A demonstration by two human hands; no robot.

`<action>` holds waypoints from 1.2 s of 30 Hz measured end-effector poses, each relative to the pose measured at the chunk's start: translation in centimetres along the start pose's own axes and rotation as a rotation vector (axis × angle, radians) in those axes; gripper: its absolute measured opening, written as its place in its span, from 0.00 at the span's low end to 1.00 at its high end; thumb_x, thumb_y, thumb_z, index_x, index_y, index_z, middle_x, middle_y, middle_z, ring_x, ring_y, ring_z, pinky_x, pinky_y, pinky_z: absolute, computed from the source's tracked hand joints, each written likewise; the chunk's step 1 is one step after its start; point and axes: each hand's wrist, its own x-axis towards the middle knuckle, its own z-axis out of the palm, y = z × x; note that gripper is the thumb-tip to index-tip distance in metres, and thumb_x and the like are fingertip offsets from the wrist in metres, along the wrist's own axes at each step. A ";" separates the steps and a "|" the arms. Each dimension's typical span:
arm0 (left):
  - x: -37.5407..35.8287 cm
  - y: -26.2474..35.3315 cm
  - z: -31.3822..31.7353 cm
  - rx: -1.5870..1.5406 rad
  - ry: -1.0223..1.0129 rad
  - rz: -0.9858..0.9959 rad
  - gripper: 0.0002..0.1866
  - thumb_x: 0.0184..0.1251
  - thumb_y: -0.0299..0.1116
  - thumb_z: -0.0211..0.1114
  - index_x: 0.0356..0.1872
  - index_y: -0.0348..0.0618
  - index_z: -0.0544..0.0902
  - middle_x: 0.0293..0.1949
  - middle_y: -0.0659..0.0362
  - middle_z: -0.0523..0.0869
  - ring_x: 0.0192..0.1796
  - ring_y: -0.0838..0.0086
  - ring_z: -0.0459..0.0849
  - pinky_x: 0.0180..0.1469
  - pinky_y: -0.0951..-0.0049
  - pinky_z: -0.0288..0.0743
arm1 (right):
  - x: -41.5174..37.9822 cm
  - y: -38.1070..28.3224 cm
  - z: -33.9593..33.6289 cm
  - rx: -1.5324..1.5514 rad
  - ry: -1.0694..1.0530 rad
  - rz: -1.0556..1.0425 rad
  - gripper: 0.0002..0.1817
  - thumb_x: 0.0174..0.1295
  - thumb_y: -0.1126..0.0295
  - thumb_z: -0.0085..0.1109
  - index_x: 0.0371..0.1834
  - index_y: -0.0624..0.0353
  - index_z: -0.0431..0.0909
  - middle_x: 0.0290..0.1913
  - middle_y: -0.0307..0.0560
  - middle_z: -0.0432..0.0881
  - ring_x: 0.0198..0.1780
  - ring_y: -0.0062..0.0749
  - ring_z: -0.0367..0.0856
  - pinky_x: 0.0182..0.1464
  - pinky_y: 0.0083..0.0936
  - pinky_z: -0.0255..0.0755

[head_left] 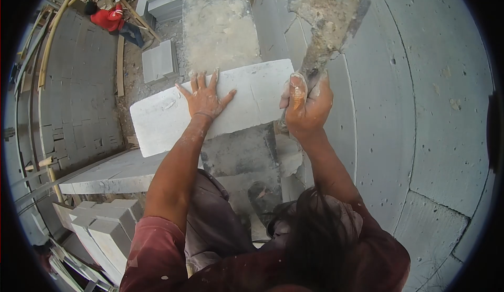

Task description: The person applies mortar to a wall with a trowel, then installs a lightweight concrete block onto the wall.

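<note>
A long pale block [252,90] lies across in front of me, on top of a grey, mortar-stained surface [236,150]. My left hand [206,98] rests flat on the block's upper face with its fingers spread. Beside the block's right end, my right hand [310,103] is wrapped round the handle of a hatchet-shaped tool [333,16]. The tool's broad, mortar-crusted blade points up and away from me. Part of its handle is hidden inside my fingers.
A block wall [383,97] rises close on my right. Stacked blocks stand at lower left [107,229] and upper left [160,61]. A person in red [107,19] is at the upper left near wooden poles. A block ledge [115,174] runs left of my legs.
</note>
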 end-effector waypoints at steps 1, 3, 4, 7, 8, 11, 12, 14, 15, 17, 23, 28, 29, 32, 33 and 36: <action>0.0 0.0 -0.1 0.006 -0.002 -0.001 0.51 0.63 0.82 0.51 0.83 0.69 0.61 0.81 0.55 0.62 0.86 0.57 0.48 0.77 0.19 0.22 | 0.3 -0.2 0.2 0.066 0.082 -0.175 0.16 0.72 0.67 0.66 0.43 0.69 0.72 0.20 0.57 0.79 0.22 0.49 0.85 0.26 0.34 0.72; 0.2 0.0 -0.3 0.010 0.004 -0.003 0.51 0.63 0.82 0.52 0.83 0.69 0.61 0.81 0.55 0.62 0.86 0.57 0.48 0.77 0.18 0.22 | -1.4 1.7 1.4 -0.075 0.035 -0.140 0.16 0.72 0.66 0.66 0.45 0.71 0.73 0.22 0.59 0.80 0.24 0.54 0.86 0.28 0.36 0.74; 0.2 0.0 -0.2 0.002 0.015 0.001 0.51 0.63 0.82 0.51 0.83 0.69 0.61 0.81 0.55 0.62 0.86 0.57 0.48 0.77 0.18 0.22 | -2.5 3.8 2.2 -0.214 -0.010 -0.106 0.18 0.72 0.65 0.65 0.47 0.72 0.73 0.23 0.62 0.81 0.26 0.58 0.87 0.30 0.38 0.76; -0.6 0.1 -0.2 0.000 0.010 -0.006 0.51 0.63 0.82 0.51 0.83 0.70 0.61 0.81 0.55 0.62 0.86 0.57 0.48 0.77 0.19 0.22 | -4.9 11.9 4.4 -0.511 -0.380 0.432 0.20 0.73 0.62 0.65 0.48 0.74 0.74 0.26 0.66 0.82 0.30 0.65 0.86 0.34 0.42 0.78; 0.2 0.0 -0.7 0.013 -0.006 -0.008 0.50 0.63 0.82 0.51 0.83 0.70 0.62 0.81 0.55 0.62 0.86 0.57 0.48 0.77 0.19 0.22 | -4.0 10.8 4.5 -0.460 -0.355 0.447 0.21 0.73 0.60 0.64 0.47 0.74 0.74 0.26 0.67 0.82 0.30 0.64 0.86 0.35 0.44 0.77; 0.0 0.0 -0.3 -0.021 0.018 0.004 0.50 0.63 0.82 0.51 0.83 0.71 0.62 0.81 0.55 0.62 0.86 0.57 0.49 0.77 0.19 0.22 | -3.3 6.4 2.9 -0.350 -0.307 0.486 0.22 0.72 0.60 0.65 0.45 0.74 0.74 0.25 0.67 0.82 0.28 0.62 0.85 0.33 0.46 0.74; 0.4 0.1 -0.5 -0.024 0.026 0.005 0.50 0.63 0.82 0.51 0.83 0.71 0.62 0.81 0.55 0.62 0.86 0.57 0.49 0.77 0.19 0.22 | -1.3 4.6 2.6 -0.280 -0.256 0.428 0.22 0.72 0.61 0.66 0.44 0.75 0.74 0.24 0.66 0.81 0.26 0.61 0.84 0.30 0.47 0.72; 0.2 0.0 -0.2 -0.009 0.016 -0.013 0.48 0.63 0.82 0.50 0.83 0.74 0.62 0.82 0.55 0.63 0.87 0.57 0.48 0.78 0.20 0.21 | 0.7 0.8 1.3 -0.231 -0.165 0.274 0.21 0.71 0.62 0.67 0.43 0.75 0.74 0.23 0.66 0.80 0.24 0.60 0.83 0.28 0.47 0.70; 0.0 0.0 -0.1 -0.008 0.007 -0.012 0.48 0.63 0.82 0.50 0.83 0.74 0.62 0.82 0.55 0.63 0.87 0.57 0.48 0.78 0.20 0.21 | 1.0 0.1 1.0 -0.181 -0.072 0.128 0.21 0.71 0.64 0.68 0.42 0.76 0.73 0.21 0.65 0.79 0.22 0.59 0.82 0.26 0.47 0.68; 0.1 0.0 -0.2 -0.016 0.020 -0.010 0.49 0.63 0.82 0.50 0.83 0.74 0.62 0.82 0.55 0.62 0.87 0.57 0.48 0.78 0.20 0.22 | 1.9 1.1 1.5 -0.109 0.021 -0.026 0.20 0.70 0.66 0.68 0.42 0.76 0.73 0.21 0.64 0.78 0.21 0.58 0.81 0.25 0.46 0.67; 0.1 0.2 -0.3 0.022 0.006 -0.007 0.50 0.64 0.82 0.50 0.84 0.72 0.60 0.81 0.54 0.63 0.86 0.58 0.49 0.77 0.19 0.25 | -4.8 14.8 4.9 -0.486 -0.276 0.284 0.20 0.72 0.62 0.66 0.41 0.74 0.74 0.24 0.67 0.80 0.25 0.62 0.84 0.28 0.46 0.71; -0.1 0.2 -0.1 0.032 -0.019 -0.009 0.49 0.64 0.82 0.50 0.84 0.74 0.59 0.81 0.55 0.62 0.86 0.58 0.49 0.78 0.19 0.26 | -2.3 3.9 1.8 -0.287 -0.299 0.547 0.20 0.73 0.61 0.64 0.42 0.74 0.75 0.26 0.68 0.82 0.27 0.59 0.86 0.30 0.44 0.74; 0.1 0.2 -0.2 0.032 0.001 -0.009 0.48 0.64 0.82 0.49 0.83 0.75 0.59 0.81 0.55 0.62 0.86 0.59 0.48 0.78 0.18 0.26 | -2.2 2.8 1.2 -0.346 -0.293 0.389 0.19 0.73 0.62 0.64 0.43 0.74 0.74 0.26 0.66 0.82 0.26 0.56 0.86 0.29 0.42 0.74; 0.2 0.1 0.1 0.040 0.014 -0.012 0.48 0.65 0.82 0.49 0.83 0.76 0.60 0.81 0.56 0.62 0.86 0.59 0.49 0.77 0.17 0.25 | -4.3 2.2 -0.4 -0.089 -0.094 -0.041 0.17 0.72 0.68 0.63 0.46 0.75 0.72 0.24 0.62 0.80 0.25 0.54 0.84 0.28 0.42 0.72; 0.0 0.2 0.2 0.035 -0.001 -0.015 0.48 0.65 0.82 0.49 0.83 0.76 0.60 0.81 0.56 0.62 0.86 0.59 0.49 0.77 0.17 0.25 | -5.2 4.7 -0.6 -0.027 -0.066 -0.121 0.17 0.69 0.73 0.63 0.49 0.77 0.69 0.21 0.58 0.77 0.23 0.56 0.82 0.27 0.42 0.71; -0.2 0.0 0.2 0.032 0.010 -0.005 0.48 0.65 0.82 0.49 0.83 0.75 0.60 0.81 0.56 0.62 0.86 0.59 0.49 0.76 0.17 0.25 | -9.1 8.8 0.1 -0.208 -0.076 -0.083 0.20 0.68 0.72 0.66 0.49 0.78 0.68 0.22 0.62 0.78 0.24 0.63 0.81 0.28 0.44 0.72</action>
